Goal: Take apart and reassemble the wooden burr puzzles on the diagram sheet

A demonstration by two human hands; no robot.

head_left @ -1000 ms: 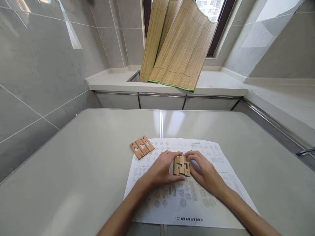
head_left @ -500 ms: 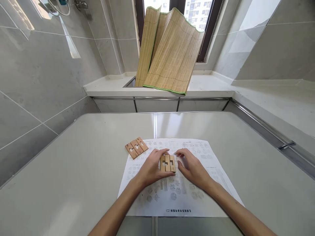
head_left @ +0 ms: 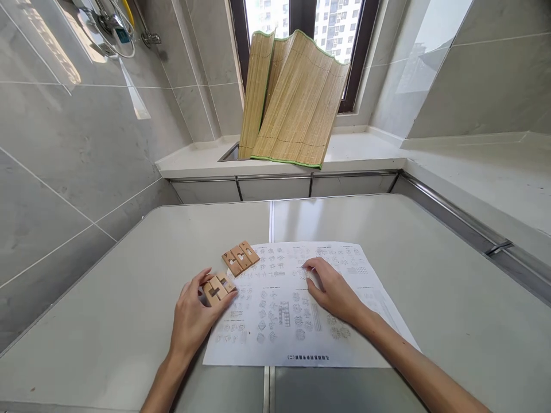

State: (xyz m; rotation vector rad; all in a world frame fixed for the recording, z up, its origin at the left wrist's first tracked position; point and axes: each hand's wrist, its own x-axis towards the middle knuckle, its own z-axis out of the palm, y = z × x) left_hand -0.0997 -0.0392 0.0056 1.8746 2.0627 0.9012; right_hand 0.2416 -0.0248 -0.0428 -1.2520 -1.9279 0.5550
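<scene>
My left hand (head_left: 196,310) grips a set of notched wooden puzzle pieces (head_left: 218,288) between thumb and fingers, at the left edge of the printed sheet (head_left: 284,344). Just beyond it lies a second group of three flat wooden pieces (head_left: 241,258) with cut-out slots, side by side and partly over the sheet's far left corner. My right hand (head_left: 333,289) rests on the right part of the sheet. Its thumb and fingers are curved and apart, with nothing between them. Small line drawings cover the paper, and its heading appears upside down from here.
The sheet lies on a pale table (head_left: 107,321) with a seam down its middle. Behind the table is a white ledge (head_left: 357,150) with a bamboo mat (head_left: 297,109) leaning at the window. Tiled walls and a metal rail (head_left: 456,215) flank the table.
My left hand has carried the wooden puzzle pieces from the sheet's middle to its left edge, near the other group. My right hand has let go of them and stays over the sheet.
</scene>
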